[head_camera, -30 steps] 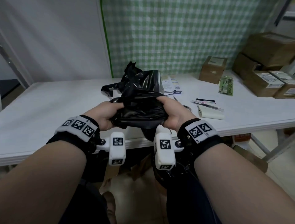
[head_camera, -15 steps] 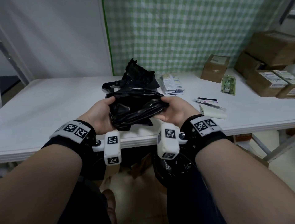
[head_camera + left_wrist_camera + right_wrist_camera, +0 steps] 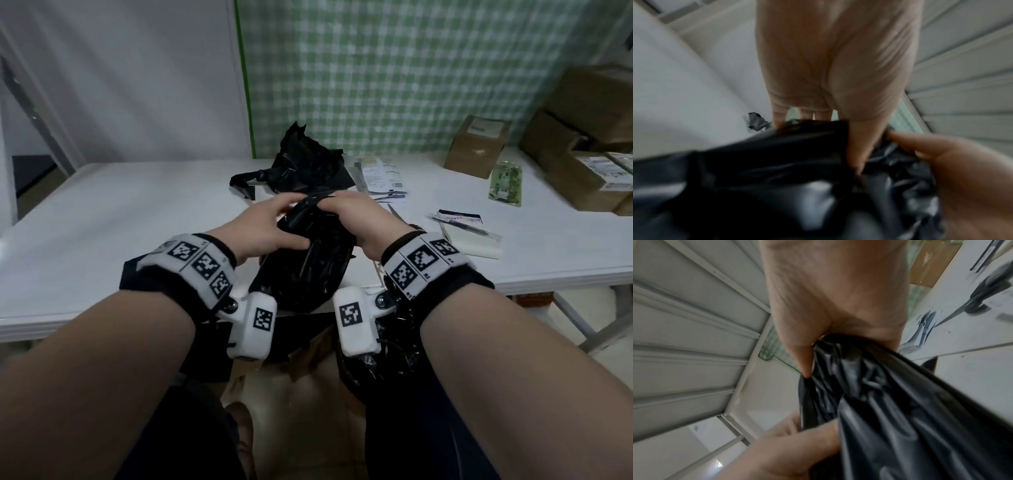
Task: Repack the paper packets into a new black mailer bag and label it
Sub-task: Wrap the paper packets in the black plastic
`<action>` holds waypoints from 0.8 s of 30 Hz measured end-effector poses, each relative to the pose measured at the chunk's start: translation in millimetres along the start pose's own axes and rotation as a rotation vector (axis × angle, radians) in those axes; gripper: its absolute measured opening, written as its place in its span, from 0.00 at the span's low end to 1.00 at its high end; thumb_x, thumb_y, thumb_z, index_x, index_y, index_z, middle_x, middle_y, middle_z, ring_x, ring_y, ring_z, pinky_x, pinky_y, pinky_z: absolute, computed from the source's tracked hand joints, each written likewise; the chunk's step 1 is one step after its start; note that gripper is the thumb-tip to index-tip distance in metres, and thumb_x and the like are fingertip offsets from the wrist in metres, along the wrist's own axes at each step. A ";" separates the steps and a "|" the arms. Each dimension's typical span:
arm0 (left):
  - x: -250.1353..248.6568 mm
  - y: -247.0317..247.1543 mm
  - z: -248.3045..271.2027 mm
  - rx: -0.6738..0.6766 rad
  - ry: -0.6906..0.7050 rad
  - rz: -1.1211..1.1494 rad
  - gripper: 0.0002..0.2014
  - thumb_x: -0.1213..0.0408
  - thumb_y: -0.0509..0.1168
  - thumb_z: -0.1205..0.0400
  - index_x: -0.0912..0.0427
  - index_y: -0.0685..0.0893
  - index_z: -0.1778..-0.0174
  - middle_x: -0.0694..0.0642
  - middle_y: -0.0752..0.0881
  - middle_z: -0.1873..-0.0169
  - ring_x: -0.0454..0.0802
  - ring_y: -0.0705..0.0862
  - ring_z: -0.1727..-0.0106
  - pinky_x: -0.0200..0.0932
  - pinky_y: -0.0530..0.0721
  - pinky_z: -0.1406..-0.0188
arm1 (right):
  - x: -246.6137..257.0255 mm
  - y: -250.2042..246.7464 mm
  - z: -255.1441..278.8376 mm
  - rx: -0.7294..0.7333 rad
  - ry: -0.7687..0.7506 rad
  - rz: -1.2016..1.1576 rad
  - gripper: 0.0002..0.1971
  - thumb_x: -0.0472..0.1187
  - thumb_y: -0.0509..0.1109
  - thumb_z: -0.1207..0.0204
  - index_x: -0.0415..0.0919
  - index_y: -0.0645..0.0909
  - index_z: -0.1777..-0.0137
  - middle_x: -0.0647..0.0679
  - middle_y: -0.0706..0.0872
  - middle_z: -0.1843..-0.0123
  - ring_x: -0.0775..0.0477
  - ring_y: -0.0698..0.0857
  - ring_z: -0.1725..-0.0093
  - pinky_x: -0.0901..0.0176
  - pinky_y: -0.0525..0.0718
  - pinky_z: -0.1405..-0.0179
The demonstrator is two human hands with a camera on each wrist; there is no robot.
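Note:
A crumpled black mailer bag (image 3: 308,270) hangs upright over the near edge of the white table (image 3: 120,222). My right hand (image 3: 356,216) grips its bunched top, seen close in the right wrist view (image 3: 838,296). My left hand (image 3: 263,226) holds the same top from the left, fingers behind the plastic and thumb on its front (image 3: 828,81). The bag fills the lower part of both wrist views (image 3: 777,170) (image 3: 900,402). White paper packets (image 3: 380,174) lie on the table beyond my hands. What is inside the bag is hidden.
A torn black bag (image 3: 301,168) lies crumpled just behind my hands. To the right are a notepad with a pen (image 3: 469,236), a green packet (image 3: 507,183) and several cardboard boxes (image 3: 479,147). The table's left half is bare.
The bag has turned from lying sideways between my hands to hanging upright. Both hands have shifted to its top end, where the right hand now bunches it.

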State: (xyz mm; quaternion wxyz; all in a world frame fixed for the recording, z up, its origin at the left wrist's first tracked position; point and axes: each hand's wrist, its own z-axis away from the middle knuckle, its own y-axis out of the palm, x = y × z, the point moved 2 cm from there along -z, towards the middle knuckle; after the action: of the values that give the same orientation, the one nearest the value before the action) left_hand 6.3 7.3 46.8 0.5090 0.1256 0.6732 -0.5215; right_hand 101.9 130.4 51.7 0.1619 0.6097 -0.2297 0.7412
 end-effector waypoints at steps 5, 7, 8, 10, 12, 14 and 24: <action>10.0 -4.6 -9.9 -0.225 -0.083 -0.089 0.11 0.71 0.63 0.22 0.67 0.83 0.45 0.66 0.86 0.51 0.59 0.84 0.49 0.50 0.82 0.48 | 0.7 -2.5 2.1 0.193 -0.180 0.076 0.20 0.19 0.68 0.33 0.46 0.73 0.55 0.45 0.79 0.56 0.50 0.81 0.59 0.59 0.81 0.62; 16.4 -7.4 -10.9 -0.255 -0.145 0.118 0.10 0.74 0.59 0.21 0.66 0.82 0.48 0.66 0.84 0.56 0.58 0.82 0.57 0.45 0.79 0.62 | 0.0 -5.6 2.8 0.150 -0.201 0.402 0.17 0.17 0.64 0.32 0.42 0.81 0.58 0.50 0.79 0.62 0.58 0.81 0.62 0.73 0.77 0.67; 18.1 -8.4 -11.0 -0.271 -0.169 0.187 0.10 0.74 0.58 0.21 0.62 0.81 0.48 0.64 0.82 0.57 0.56 0.81 0.61 0.43 0.77 0.67 | -2.6 -6.9 -1.1 0.094 -0.208 0.564 0.18 0.19 0.62 0.31 0.42 0.85 0.56 0.51 0.82 0.60 0.56 0.83 0.58 0.74 0.79 0.65; 19.2 -9.7 -11.7 -0.279 -0.152 0.217 0.12 0.75 0.57 0.21 0.55 0.76 0.46 0.61 0.80 0.59 0.52 0.78 0.68 0.41 0.75 0.73 | -6.8 -6.4 -8.8 -0.041 -0.200 0.779 0.19 0.26 0.62 0.27 0.47 0.89 0.49 0.47 0.86 0.47 0.47 0.85 0.48 0.63 0.83 0.50; 17.1 -10.3 -10.9 -0.219 -0.055 0.132 0.20 0.80 0.55 0.22 0.48 0.71 0.46 0.58 0.76 0.58 0.52 0.75 0.70 0.42 0.75 0.75 | -8.7 -5.1 -12.6 -0.176 -0.205 0.925 0.15 0.40 0.70 0.27 0.54 0.87 0.43 0.44 0.80 0.37 0.43 0.83 0.44 0.55 0.83 0.44; 13.1 -12.1 -10.2 -0.124 0.053 0.030 0.24 0.84 0.56 0.25 0.45 0.75 0.52 0.57 0.75 0.49 0.53 0.76 0.66 0.39 0.76 0.78 | -11.2 -4.6 -14.8 -0.246 -0.208 1.048 0.19 0.48 0.73 0.30 0.55 0.82 0.38 0.44 0.73 0.35 0.40 0.81 0.42 0.51 0.83 0.46; 31.6 -23.7 -29.3 -0.053 -0.128 -0.564 0.27 0.72 0.63 0.24 0.53 0.73 0.27 0.67 0.68 0.35 0.63 0.78 0.42 0.44 0.78 0.41 | -14.6 -0.6 -34.7 -0.125 -0.235 1.353 0.27 0.37 0.58 0.19 0.63 0.67 0.24 0.43 0.63 0.26 0.37 0.67 0.28 0.47 0.77 0.42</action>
State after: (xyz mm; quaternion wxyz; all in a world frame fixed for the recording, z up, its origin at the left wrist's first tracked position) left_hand -40.8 10.2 32.8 0.3886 -0.1130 0.6613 -0.6316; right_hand 76.4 150.1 32.3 -0.3272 0.3983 -0.6181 0.5935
